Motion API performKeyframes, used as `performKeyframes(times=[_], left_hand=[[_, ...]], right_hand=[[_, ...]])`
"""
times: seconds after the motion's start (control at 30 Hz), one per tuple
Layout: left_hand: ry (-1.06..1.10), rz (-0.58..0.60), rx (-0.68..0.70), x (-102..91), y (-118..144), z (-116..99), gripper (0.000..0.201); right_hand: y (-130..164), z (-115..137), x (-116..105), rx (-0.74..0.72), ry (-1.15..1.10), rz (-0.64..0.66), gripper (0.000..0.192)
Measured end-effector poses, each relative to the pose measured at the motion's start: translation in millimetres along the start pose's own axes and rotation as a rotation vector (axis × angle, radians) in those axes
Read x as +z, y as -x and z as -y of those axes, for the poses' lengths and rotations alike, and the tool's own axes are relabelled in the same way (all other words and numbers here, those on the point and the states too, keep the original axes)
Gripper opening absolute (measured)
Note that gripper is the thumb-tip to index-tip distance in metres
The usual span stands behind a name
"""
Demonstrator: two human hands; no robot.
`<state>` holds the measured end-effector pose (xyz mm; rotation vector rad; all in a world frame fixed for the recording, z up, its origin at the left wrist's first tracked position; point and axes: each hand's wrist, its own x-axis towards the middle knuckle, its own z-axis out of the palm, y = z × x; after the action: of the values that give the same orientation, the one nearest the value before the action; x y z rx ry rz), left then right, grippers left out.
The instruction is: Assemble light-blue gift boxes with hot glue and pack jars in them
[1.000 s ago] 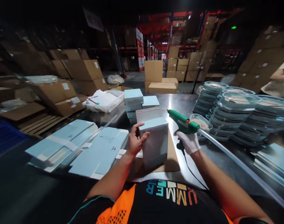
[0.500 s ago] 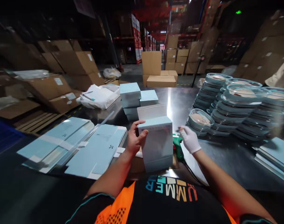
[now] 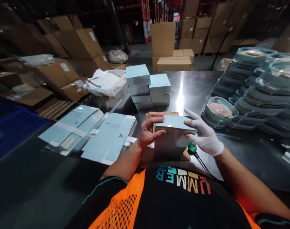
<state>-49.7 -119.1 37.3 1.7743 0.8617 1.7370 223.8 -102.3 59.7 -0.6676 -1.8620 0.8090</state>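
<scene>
A light blue cardboard box (image 3: 172, 143) stands before my chest, its pale top facing up and its near side in shadow. My bare left hand (image 3: 151, 128) grips the left top edge, thumb in front and fingers over the top. On the opposite side my white-gloved right hand (image 3: 205, 133) holds the right top corner between thumb and fingers, bare fingertips showing through the glove. The green handle of a glue gun (image 3: 192, 148), with its black cord, pokes out just below the right hand. The box and hand hide its front part.
Finished-looking blue boxes (image 3: 137, 73) are stacked behind my hands. Flat blue cartons (image 3: 109, 136) lie to the left, near a white tray (image 3: 116, 89). Tall stacks of clear oval containers (image 3: 219, 109) stand at the right. A blue crate (image 3: 13, 124) sits at far left.
My right hand has come from beside the box onto its right corner. The raised back flap no longer shows, and the box sits lower or tilted. The camera has turned downward.
</scene>
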Motion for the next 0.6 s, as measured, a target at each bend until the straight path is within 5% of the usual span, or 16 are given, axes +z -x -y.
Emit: performKeyframes(times=[0.1, 0.2, 0.37, 0.53, 0.6], left_hand=[[0.001, 0.139, 0.201, -4.9, -5.1, -0.9, 0.042], [0.019, 0.123, 0.36, -9.4, -9.9, 3.8, 0.029], [-0.245, 0.321, 0.449, -20.4, -24.2, -15.3, 0.022], [-0.678, 0.614, 0.359, -26.1, -44.3, -55.4, 0.027], [-0.62, 0.55, 0.299, -36.0, -57.9, -57.1, 0.039]], right_hand=[[3.7, 9.7, -0.7, -0.067, 0.022, 0.093, 0.024], [0.2, 12.5, -3.4, -0.132, 0.039, 0.114, 0.025], [0.0, 6.6, 8.4, -0.265, 0.143, 0.113, 0.031], [-6.6, -3.6, 12.8, -0.268, 0.227, 0.159, 0.089], [-12.8, -17.5, -15.0, -0.161, 0.291, 0.133, 0.099]])
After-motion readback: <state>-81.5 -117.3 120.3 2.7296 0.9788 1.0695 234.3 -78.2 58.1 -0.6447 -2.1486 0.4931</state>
